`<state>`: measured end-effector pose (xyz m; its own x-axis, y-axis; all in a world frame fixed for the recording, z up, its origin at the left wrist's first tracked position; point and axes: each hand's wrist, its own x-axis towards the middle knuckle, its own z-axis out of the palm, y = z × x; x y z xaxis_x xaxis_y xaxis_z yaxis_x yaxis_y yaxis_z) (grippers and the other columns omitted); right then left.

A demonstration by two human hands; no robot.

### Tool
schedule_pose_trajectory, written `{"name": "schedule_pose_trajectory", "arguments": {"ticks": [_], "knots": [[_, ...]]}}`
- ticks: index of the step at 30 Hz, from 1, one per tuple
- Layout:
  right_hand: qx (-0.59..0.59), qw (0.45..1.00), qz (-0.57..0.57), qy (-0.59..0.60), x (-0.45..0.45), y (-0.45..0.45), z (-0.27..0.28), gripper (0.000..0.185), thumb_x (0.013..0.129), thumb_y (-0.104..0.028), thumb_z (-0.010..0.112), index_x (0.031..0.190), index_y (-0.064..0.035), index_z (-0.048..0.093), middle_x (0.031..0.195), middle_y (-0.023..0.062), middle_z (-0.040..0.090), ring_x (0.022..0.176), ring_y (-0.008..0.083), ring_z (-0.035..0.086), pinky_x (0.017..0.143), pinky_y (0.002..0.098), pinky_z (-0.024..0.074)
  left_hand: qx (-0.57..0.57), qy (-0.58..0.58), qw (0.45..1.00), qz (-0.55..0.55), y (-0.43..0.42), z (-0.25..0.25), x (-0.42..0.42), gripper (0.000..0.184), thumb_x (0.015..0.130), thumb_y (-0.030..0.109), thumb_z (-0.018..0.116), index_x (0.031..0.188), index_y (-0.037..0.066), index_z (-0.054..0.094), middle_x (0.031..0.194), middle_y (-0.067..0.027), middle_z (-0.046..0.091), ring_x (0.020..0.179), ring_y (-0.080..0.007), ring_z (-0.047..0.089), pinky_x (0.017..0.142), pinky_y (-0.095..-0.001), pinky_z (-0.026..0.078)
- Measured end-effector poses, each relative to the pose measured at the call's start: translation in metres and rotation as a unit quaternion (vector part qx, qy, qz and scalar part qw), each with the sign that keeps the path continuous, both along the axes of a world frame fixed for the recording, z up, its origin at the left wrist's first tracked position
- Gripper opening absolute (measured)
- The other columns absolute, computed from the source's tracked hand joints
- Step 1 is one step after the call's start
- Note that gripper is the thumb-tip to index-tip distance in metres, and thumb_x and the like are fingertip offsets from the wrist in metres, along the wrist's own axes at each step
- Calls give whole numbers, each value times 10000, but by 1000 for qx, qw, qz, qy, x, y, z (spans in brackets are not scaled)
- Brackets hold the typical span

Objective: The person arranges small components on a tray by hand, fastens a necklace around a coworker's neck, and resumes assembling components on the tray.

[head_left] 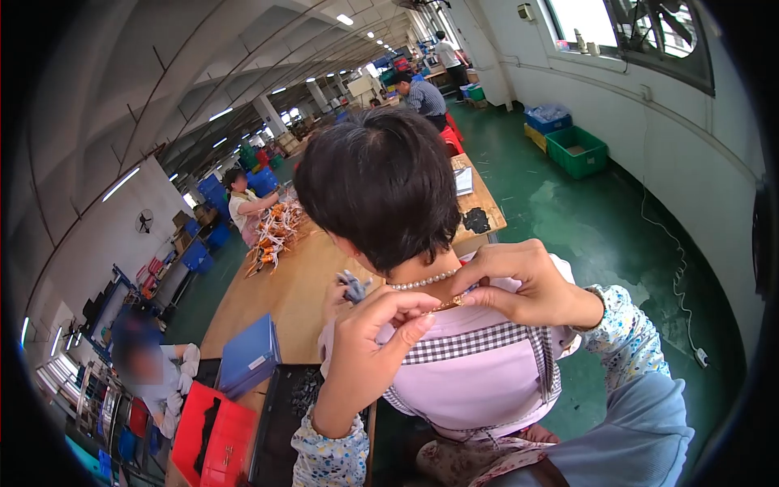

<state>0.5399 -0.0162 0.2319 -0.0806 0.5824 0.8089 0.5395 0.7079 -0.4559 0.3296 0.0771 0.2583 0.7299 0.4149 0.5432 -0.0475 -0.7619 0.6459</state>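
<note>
A pearl necklace [422, 283] lies around the neck of a person seated in front of me, its gold-coloured clasp end [448, 304] at the back of the neck. My left hand [369, 345] pinches one end of it between thumb and index finger. Close beside it, my right hand [523, 284] pinches the other end, the fingertips almost meeting. Whether the two ends are joined is too small to tell. The person wears a pink top [479, 385] with a checkered apron band [462, 347] across the back.
A wooden table [235, 312] stands ahead, with a pile of orange-and-white parts [280, 227] and another person behind it. A blue folder [250, 353] and a red box [213, 438] are at left. Green [578, 152] and blue crates stand along the right wall.
</note>
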Motion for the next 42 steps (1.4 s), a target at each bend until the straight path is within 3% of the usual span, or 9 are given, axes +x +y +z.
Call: {"name": "schedule_pose_trajectory", "arguments": {"ticks": [2, 8, 11, 14, 17, 23, 29, 32, 42], "knots": [[4, 1000, -2, 6, 1, 1, -4, 171, 793, -25, 728, 960, -39, 695, 897, 95, 712, 781, 248, 689, 682, 335, 522, -17, -15, 999, -33, 3, -8, 7, 197, 836, 65, 740, 1017, 15, 681, 839, -37, 628, 674, -75, 564, 588, -226, 448], [53, 998, -33, -32, 0, -6, -11, 228, 767, -20, 732, 985, -48, 672, 831, 86, 676, 738, 259, 652, 623, 351, 508, 1, 70, 997, 26, -13, -4, 13, 334, 745, 112, 835, 1000, 31, 635, 772, -13, 569, 592, -53, 501, 505, -203, 390], [101, 988, -74, -94, -1, -5, -18, 202, 753, -30, 736, 940, -56, 663, 724, 70, 580, 660, 252, 599, 563, 367, 483, 99, 77, 990, 61, -16, -7, 18, 361, 734, 143, 849, 980, 40, 606, 746, -20, 574, 587, -63, 522, 505, -209, 404], [123, 984, -89, -95, -4, -4, -22, 204, 732, -28, 741, 919, -43, 662, 732, 79, 592, 667, 255, 604, 546, 363, 484, 152, 60, 985, 54, -17, -9, 22, 338, 758, 142, 831, 975, 40, 594, 716, -35, 575, 588, -80, 556, 506, -225, 431], [148, 979, -93, -102, -6, -1, -26, 207, 710, -13, 737, 903, -28, 664, 755, 86, 613, 678, 252, 614, 543, 360, 492, 74, 42, 994, 67, -21, -11, 17, 262, 800, 111, 791, 962, 31, 602, 743, -50, 615, 596, -96, 584, 512, -242, 453], [159, 979, -77, -99, -6, 1, -22, 242, 696, 24, 721, 930, -18, 679, 805, 76, 646, 714, 243, 628, 572, 358, 510, 87, 64, 991, 74, -21, -5, 9, 128, 843, 27, 721, 930, 3, 630, 842, -69, 676, 591, -113, 596, 512, -238, 456], [156, 981, -68, -97, -4, 5, -28, 266, 687, 33, 722, 945, -20, 685, 801, 71, 642, 717, 240, 622, 573, 355, 503, 132, 18, 989, 57, -14, -10, 8, 101, 837, -16, 706, 937, -25, 692, 762, -60, 656, 633, -88, 623, 561, -220, 469], [145, 984, -56, -85, -5, 4, -28, 235, 712, 17, 733, 940, -22, 688, 800, 71, 639, 714, 240, 615, 590, 355, 502, 119, 28, 991, 48, -14, -11, 5, 101, 835, -6, 709, 932, -4, 681, 835, -85, 668, 617, -140, 616, 533, -258, 469], [102, 994, 10, -38, -4, 6, -26, 165, 774, -67, 761, 925, -40, 698, 798, 81, 647, 711, 253, 598, 612, 360, 485, 107, 25, 993, 36, -12, -14, 5, 93, 829, -20, 705, 917, -1, 684, 813, -90, 667, 613, -145, 616, 532, -254, 466]]}}
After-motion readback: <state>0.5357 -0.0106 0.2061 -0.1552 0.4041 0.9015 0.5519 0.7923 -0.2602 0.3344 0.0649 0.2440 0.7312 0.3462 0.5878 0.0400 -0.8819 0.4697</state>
